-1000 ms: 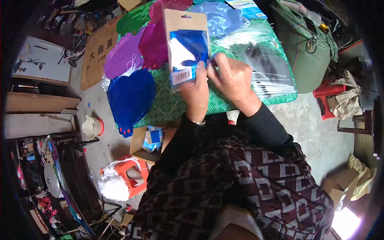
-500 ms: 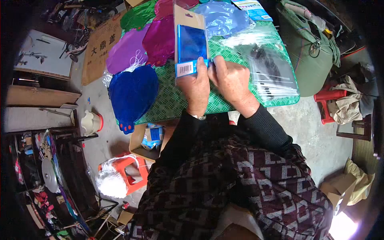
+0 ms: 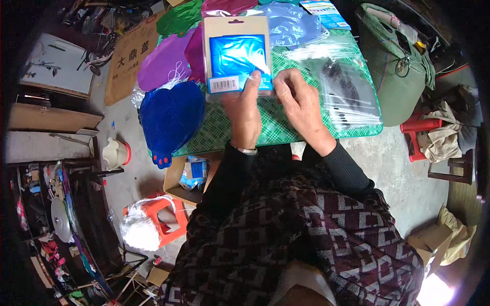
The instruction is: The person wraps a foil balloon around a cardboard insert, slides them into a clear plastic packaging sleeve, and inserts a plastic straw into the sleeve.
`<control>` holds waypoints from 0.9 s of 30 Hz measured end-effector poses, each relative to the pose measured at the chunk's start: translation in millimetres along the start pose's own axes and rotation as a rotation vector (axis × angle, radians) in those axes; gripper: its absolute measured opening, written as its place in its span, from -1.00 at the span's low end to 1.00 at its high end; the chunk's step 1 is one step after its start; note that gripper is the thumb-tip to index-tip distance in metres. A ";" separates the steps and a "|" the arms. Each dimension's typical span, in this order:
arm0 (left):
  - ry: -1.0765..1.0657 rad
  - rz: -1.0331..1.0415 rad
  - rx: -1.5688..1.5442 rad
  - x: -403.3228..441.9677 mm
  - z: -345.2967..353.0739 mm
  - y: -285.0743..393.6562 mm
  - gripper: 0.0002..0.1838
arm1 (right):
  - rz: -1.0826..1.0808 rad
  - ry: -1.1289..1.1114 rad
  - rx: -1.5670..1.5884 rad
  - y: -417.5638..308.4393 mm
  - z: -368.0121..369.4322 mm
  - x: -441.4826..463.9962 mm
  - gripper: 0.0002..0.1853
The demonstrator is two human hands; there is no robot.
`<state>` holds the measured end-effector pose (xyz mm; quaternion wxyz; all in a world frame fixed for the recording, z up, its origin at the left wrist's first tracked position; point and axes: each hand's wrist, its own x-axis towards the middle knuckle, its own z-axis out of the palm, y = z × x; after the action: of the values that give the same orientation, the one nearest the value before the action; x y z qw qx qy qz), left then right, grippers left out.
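left hand: (image 3: 244, 115) closed on the lower edge of the package; thumb laid flat over the front, other fingers hidden behind; firm hold seen, wristwatch (image 3: 247, 150) worn on this wrist
right hand: (image 3: 302, 99) fingers curled, thumb and forefinger brought close to the package's lower right corner; contact with the corner cannot be told; whether anything thin is pinched cannot be told either
package: (image 3: 238, 25) held above the table (image 3: 279, 127), front turned to the camera, hang slot at top; barcode (image 3: 223, 83) printed on the blue lower strip, left part
package contents: shiny blue folded packet (image 3: 236, 51) seen in front of the tan backing; creased, glare on its surface
cardboard box: (image 3: 176, 168) set below the table's near edge, top open; blue-and-white packets (image 3: 194, 171) piled inside, exact count not readable
clear bags: (image 3: 349, 89) laid flat in an overlapping stack on the table's right part; dark patch seen through the upper ones, contents not clear
foil shapes: dark blue one (image 3: 171, 120) hung partly over the table's left edge, red-tipped toes at its lower end; purple one (image 3: 161, 64) placed just beyond it
red stool: (image 3: 176, 232) stood on the floor, white string bundle (image 3: 140, 232) heaped on its left side
green sack: (image 3: 393, 86) stood beside the table's right edge; contents hidden
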<state>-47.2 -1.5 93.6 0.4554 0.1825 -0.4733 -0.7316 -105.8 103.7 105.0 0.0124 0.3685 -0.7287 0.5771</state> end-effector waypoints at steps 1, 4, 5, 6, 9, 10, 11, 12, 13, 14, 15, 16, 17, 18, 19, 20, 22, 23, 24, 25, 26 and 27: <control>-0.031 -0.072 -0.033 -2.5 0.7 4.3 -0.71 | 0.079 -0.042 0.127 -1.3 -1.1 0.1 -0.89; -0.092 -0.192 -0.093 -5.1 -1.7 3.8 -0.73 | 0.207 -0.081 0.357 -2.5 -2.6 -2.3 -0.90; -0.120 -0.245 -0.116 -5.7 -4.7 1.9 -0.74 | 0.261 -0.079 0.462 -2.6 -2.2 -5.1 -0.91; -0.146 -0.296 -0.139 -6.1 -7.5 0.9 -0.76 | 0.316 -0.079 0.568 -2.6 -1.5 -7.8 -0.91; -0.189 -0.314 -0.161 -9.7 -12.1 3.3 -0.78 | 0.359 -0.082 0.651 -1.4 -4.5 -14.8 -0.92; -0.216 -0.290 -0.162 -12.6 -11.7 4.6 -0.80 | 0.350 -0.073 0.624 0.4 -8.8 -17.8 -0.93; -0.244 -0.267 -0.164 -15.3 -10.7 5.4 -0.81 | 0.340 -0.062 0.595 2.9 -13.8 -20.3 -0.94; -0.276 -0.245 -0.167 -17.3 -9.6 5.5 -0.82 | 0.329 -0.048 0.564 5.7 -18.7 -21.8 -0.94; -0.276 -0.245 -0.171 -17.5 -11.7 6.7 -0.82 | 0.328 -0.048 0.560 9.6 -23.5 -23.4 -0.94; -0.265 -0.251 -0.114 -15.0 -17.9 9.6 -0.83 | 0.320 -0.058 0.537 14.6 -28.5 -24.9 -0.95; -0.256 -0.257 -0.058 -11.3 -25.0 13.0 -0.84 | 0.310 -0.065 0.514 19.8 -33.3 -26.0 -0.95; -0.250 -0.262 -0.002 -8.0 -30.5 15.2 -0.85 | 0.298 -0.070 0.489 24.5 -37.6 -26.8 -0.94; -0.245 -0.267 0.053 -7.5 -32.0 15.1 -0.86 | 0.288 -0.074 0.464 27.4 -40.7 -27.9 -0.92; -0.253 -0.267 0.048 -9.4 -31.2 13.3 -0.86 | 0.284 -0.066 0.459 29.0 -42.1 -29.1 -0.92; -0.255 -0.263 0.059 -12.0 -31.0 11.8 -0.86 | 0.289 -0.062 0.442 30.0 -42.0 -30.6 -0.92; -0.255 -0.260 0.071 -15.0 -31.6 11.2 -0.87 | 0.295 -0.058 0.427 30.3 -40.8 -32.5 -0.92; -0.251 -0.252 0.099 -19.3 -33.8 10.8 -0.87 | 0.307 -0.055 0.400 29.1 -38.6 -34.7 -0.92; -0.255 -0.249 0.099 -20.2 -33.8 12.1 -0.87 | 0.303 -0.051 0.400 27.6 -38.8 -34.7 -0.92; -0.263 -0.247 0.127 -20.5 -33.4 13.2 -0.87 | 0.325 -0.081 0.411 25.6 -39.7 -33.9 -0.93; -0.270 -0.246 0.154 -21.2 -33.1 14.2 -0.87 | 0.348 -0.111 0.421 23.4 -40.9 -33.5 -0.93; -0.275 -0.247 0.182 -22.4 -32.9 14.8 -0.87 | 0.373 -0.143 0.431 21.7 -42.0 -33.5 -0.94; -0.279 -0.250 0.210 -24.6 -32.8 15.5 -0.87 | 0.402 -0.175 0.440 20.4 -42.8 -34.8 -0.94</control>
<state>-3.9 -0.3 87.0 0.2697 0.1834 -0.5790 -0.7473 -109.1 159.6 86.9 -0.2449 0.2593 -0.6428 0.6780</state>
